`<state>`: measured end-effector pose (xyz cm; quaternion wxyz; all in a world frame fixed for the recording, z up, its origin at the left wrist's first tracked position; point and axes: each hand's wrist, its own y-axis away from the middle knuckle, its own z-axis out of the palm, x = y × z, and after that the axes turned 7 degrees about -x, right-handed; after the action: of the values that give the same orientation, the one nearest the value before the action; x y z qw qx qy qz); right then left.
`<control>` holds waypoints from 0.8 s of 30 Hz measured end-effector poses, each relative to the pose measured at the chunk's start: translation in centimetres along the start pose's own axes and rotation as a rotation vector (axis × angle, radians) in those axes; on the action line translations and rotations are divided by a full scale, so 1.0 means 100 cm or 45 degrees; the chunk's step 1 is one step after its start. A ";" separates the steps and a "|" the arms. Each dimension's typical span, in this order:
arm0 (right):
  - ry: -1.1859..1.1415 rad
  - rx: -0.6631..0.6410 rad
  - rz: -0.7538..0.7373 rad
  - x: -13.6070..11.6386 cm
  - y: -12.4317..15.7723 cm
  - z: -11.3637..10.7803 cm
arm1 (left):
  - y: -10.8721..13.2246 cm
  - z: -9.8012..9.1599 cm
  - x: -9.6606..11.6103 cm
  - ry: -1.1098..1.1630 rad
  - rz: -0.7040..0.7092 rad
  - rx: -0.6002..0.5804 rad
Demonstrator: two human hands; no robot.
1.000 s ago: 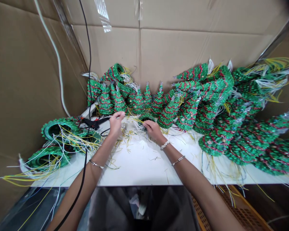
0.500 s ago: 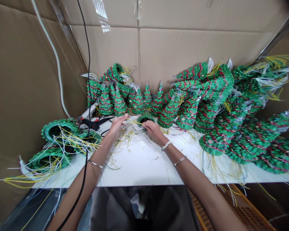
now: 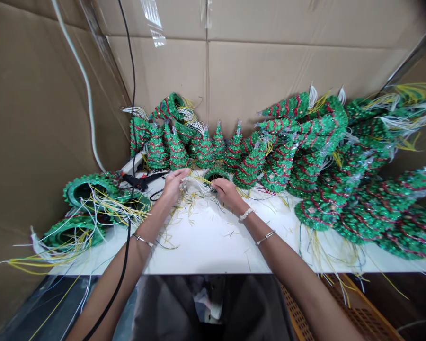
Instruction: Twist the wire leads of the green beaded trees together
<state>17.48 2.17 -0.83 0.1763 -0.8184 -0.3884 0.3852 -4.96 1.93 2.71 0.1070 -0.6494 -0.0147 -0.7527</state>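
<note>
Yellow and white wires run between my two hands in front of the row of trees. My left hand is closed on the wires' left end, fingertips pinched together. With its fingers closed, my right hand grips the wires close to a green tree base lying with its dark hollow opening toward me. Small green tinsel Christmas trees with red garland stand right behind my hands. Cut bits of yellow wire are scattered on the white table below.
Hollow trees with wire bundles lie at the left beside a black glue gun. A black cable hangs across my left arm. Many larger trees are piled on the right. An orange crate sits below the table; cardboard walls enclose it.
Both hands stay almost in place, still at the wires. The whole view has shifted slightly to the right.
</note>
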 end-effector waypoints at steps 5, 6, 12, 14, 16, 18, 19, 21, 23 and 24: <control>-0.011 0.024 0.021 0.000 0.000 0.002 | -0.001 0.002 0.002 -0.021 0.120 0.150; -0.013 0.023 0.029 0.000 0.001 0.002 | -0.003 0.000 0.003 -0.029 0.127 0.182; -0.022 0.027 0.072 0.003 0.002 -0.001 | -0.009 -0.016 0.013 -0.105 0.267 0.505; -0.020 0.030 0.064 0.002 0.002 -0.001 | -0.002 -0.014 0.018 -0.289 0.461 0.508; -0.010 0.022 0.048 0.000 0.002 -0.001 | 0.011 -0.006 0.023 -0.553 0.688 0.446; 0.011 0.005 0.038 -0.002 0.002 0.000 | 0.024 0.005 0.026 -0.866 0.817 0.287; 0.023 -0.003 0.035 -0.003 0.002 0.000 | 0.030 0.009 0.026 -0.992 0.851 0.219; 0.041 -0.008 0.031 -0.003 0.002 0.000 | 0.036 0.016 0.025 -1.161 0.879 0.094; 0.043 -0.005 0.024 -0.003 0.002 0.001 | 0.037 0.019 0.021 -1.227 0.879 0.022; 0.039 -0.004 0.020 -0.003 0.002 0.001 | 0.037 0.020 0.018 -1.230 0.875 0.001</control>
<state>17.40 1.82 -0.82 0.1778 -0.8275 -0.3798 0.3733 -2.61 -1.59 4.39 0.3259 -0.8860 0.1492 -0.2942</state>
